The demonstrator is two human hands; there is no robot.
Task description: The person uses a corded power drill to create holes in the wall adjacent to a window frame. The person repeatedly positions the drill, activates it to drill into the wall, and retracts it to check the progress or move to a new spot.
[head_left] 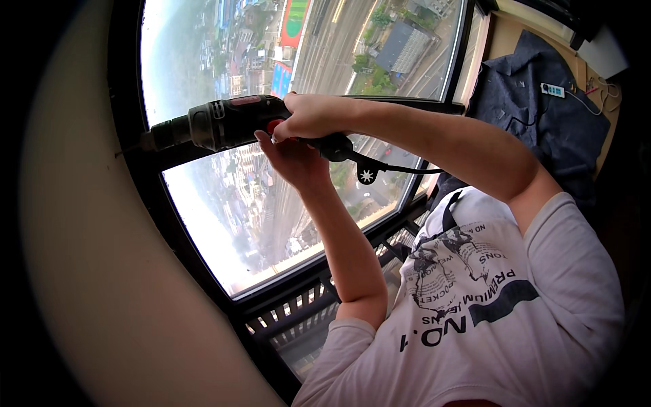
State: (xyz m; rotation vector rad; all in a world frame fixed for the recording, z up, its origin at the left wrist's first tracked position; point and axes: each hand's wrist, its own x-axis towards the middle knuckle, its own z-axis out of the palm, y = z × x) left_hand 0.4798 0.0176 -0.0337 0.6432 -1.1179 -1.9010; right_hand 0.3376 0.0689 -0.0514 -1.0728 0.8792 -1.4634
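A black corded power drill (227, 122) with red parts lies across the window frame, its chuck to the left. The thin drill bit (129, 150) reaches the edge of a beige wall (88, 230); I cannot tell whether the tip is inside the surface. My right hand (315, 115) is closed around the back of the drill, its thumb near a red button. From below, my left hand (295, 159) is also closed on it, around the grip, with the thumb up by the trigger area. A dark cord (407, 169) with a black tab (367, 176) leaves the grip end.
Behind the drill is a dark-framed window (241, 197), with tracks and buildings far below. Dark railing bars (291, 319) run under it. At the right, dark blue cloth (512, 88) lies on a wooden surface (505, 34), with a white power strip (553, 90) and thin cables on it.
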